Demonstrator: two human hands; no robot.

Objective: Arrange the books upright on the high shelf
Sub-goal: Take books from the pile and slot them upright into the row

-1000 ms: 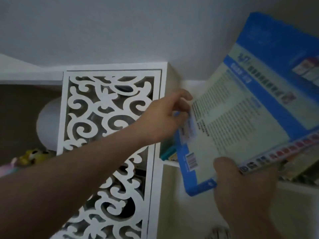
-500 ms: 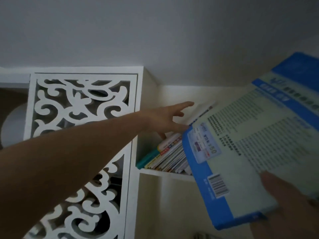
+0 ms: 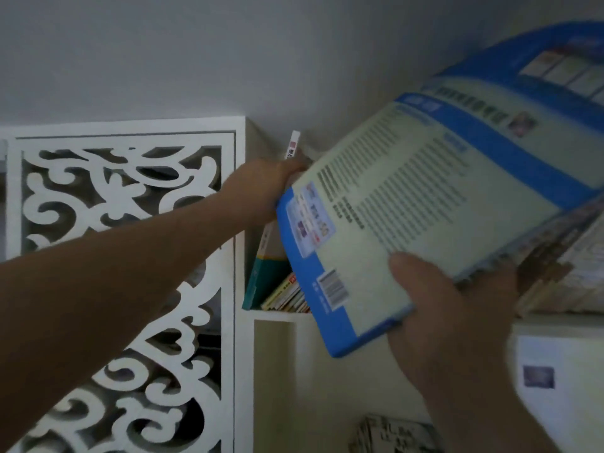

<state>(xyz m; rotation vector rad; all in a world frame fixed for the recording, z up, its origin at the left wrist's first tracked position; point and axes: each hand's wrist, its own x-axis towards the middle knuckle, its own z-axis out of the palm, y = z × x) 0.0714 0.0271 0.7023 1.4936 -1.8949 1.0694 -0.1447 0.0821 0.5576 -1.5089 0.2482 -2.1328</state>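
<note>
The right hand grips the blue book by its lower edge, long axis tilted up-right, while the left hand grips the shelved white book, nearer the gap.

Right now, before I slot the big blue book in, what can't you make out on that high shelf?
Head view only:
- Left hand: fingertips hidden behind the blue book, so its grip on the white-spined book is unclear.
- Leaning books on the shelf: most are covered by the blue book, so their count is unknown.
- Blue book's print: motion-blurred.
- Its top corner: cut off by the right edge.
- Right hand: fingers under the book.
</note>
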